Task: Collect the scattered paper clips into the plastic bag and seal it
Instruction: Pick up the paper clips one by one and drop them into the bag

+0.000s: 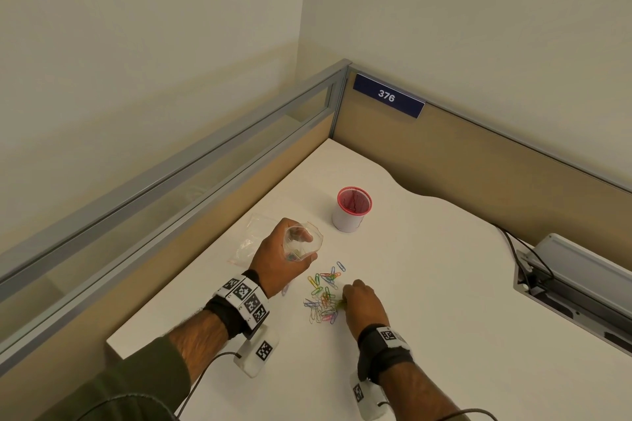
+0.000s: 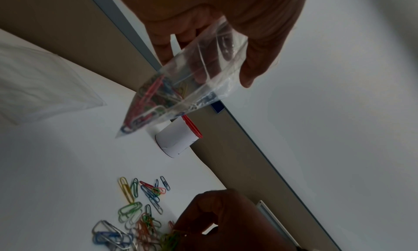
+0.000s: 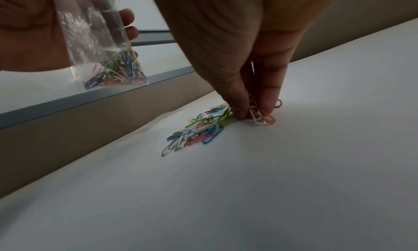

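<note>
My left hand (image 1: pixel 285 256) holds a small clear plastic bag (image 1: pixel 302 244) above the table, its mouth held open, with several coloured paper clips at its bottom (image 2: pixel 153 101) (image 3: pixel 117 72). A loose pile of coloured paper clips (image 1: pixel 323 297) (image 2: pixel 135 219) (image 3: pixel 199 131) lies on the white table just right of that hand. My right hand (image 1: pixel 362 304) is down at the pile's right edge, its thumb and fingers (image 3: pixel 269 101) pinching a few clips (image 3: pixel 260 115) against the table.
A red-rimmed white cup (image 1: pixel 352 210) stands behind the pile. A second clear bag (image 1: pixel 253 239) lies flat left of my left hand. Partition walls (image 1: pixel 478 154) close the desk's back and left; a cable tray (image 1: pixel 574 280) sits at the right edge.
</note>
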